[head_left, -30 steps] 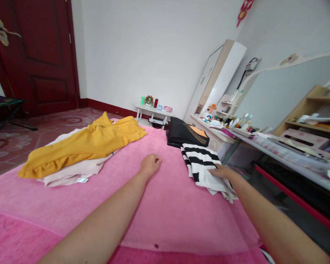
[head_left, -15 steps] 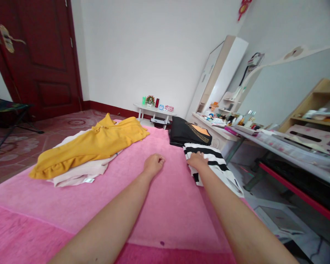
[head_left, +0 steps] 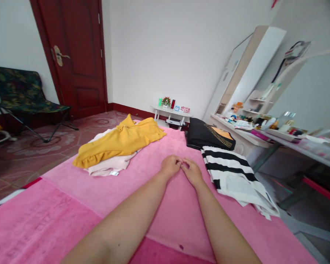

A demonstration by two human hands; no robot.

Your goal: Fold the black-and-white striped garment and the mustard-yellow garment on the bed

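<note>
My left hand (head_left: 171, 165) rests over the pink bed cover (head_left: 143, 183), its fingers curled together and no object visible in them. Close beside it, its fingertips touching or nearly touching the left ones, is my right hand (head_left: 192, 171); a gap shows between its thumb and fingers, and it holds nothing. To the right of my hands lies a folded black-and-white striped garment (head_left: 231, 167), its white part spread toward the bed's edge. Behind that sits a folded black garment (head_left: 200, 135) with a gold pattern and an orange patch. On the left, a yellow garment (head_left: 118, 141) lies over a pale pink garment (head_left: 104, 167).
A low white table (head_left: 170, 110) with small items stands by the wall. Along the right are a dressing table (head_left: 236, 130) crowded with bottles and a tall white cabinet (head_left: 247, 69). A camouflage folding chair (head_left: 19, 88) stands left of the red door (head_left: 82, 66).
My right hand has let go of the striped garment and moved left, beside my left hand. The view has turned left, bringing the whole folding chair into sight.
</note>
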